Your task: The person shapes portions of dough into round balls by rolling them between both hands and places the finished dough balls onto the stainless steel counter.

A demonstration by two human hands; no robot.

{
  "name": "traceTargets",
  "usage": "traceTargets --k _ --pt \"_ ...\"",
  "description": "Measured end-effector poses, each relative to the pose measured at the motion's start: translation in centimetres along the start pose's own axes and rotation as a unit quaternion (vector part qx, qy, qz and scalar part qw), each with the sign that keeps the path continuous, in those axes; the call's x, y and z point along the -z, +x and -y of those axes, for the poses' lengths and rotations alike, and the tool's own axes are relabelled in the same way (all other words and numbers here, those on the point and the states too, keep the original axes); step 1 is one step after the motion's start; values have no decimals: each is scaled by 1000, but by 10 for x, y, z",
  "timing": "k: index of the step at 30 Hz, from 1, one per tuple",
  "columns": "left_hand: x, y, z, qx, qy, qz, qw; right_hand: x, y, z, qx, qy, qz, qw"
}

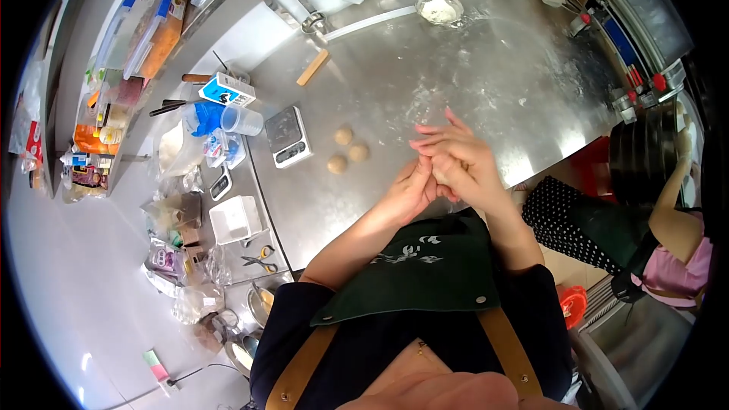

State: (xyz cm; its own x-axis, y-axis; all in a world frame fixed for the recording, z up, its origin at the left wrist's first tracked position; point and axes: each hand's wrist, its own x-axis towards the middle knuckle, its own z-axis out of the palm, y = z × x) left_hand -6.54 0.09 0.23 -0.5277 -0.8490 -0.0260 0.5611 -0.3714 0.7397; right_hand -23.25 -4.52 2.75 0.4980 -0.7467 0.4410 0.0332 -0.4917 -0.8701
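Note:
My left hand [412,191] and my right hand [465,165] are pressed together above the front of the metal table, close to my apron. The left fingers curl inside the right hand. The right palm cups over them, with some of its fingertips stretched out to the upper left. Whatever lies between the palms, if anything, is hidden. To the left of my hands, three small beige dough balls rest on the table: an upper ball [343,135], a right ball [358,152] and a lower ball [336,164].
A digital scale [288,137] stands left of the dough balls. Farther back lie a wooden stick [312,67] and a bowl of white powder [440,9]. A roller machine [634,53] sits at the far right. Scissors [260,260] lie at left; a co-worker [607,228] is at right.

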Motion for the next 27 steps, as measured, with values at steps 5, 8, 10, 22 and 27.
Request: traceTargets --k 5,8,10,22,27 --pt "-4 3 6 -30 1 -46 999 -16 6 9 11 94 -152 984" --pt "-2 0 1 4 -57 -16 998 -42 20 39 -31 168 -337 926" --pt "-15 0 -3 12 -66 -54 996 -31 17 34 -39 92 -278 955" --pt "77 -27 96 63 -207 -116 969 -73 -45 -70 -165 24 -167 972" --pt "93 -26 104 136 -208 -220 943 -94 -74 -127 -212 -39 -76 973"
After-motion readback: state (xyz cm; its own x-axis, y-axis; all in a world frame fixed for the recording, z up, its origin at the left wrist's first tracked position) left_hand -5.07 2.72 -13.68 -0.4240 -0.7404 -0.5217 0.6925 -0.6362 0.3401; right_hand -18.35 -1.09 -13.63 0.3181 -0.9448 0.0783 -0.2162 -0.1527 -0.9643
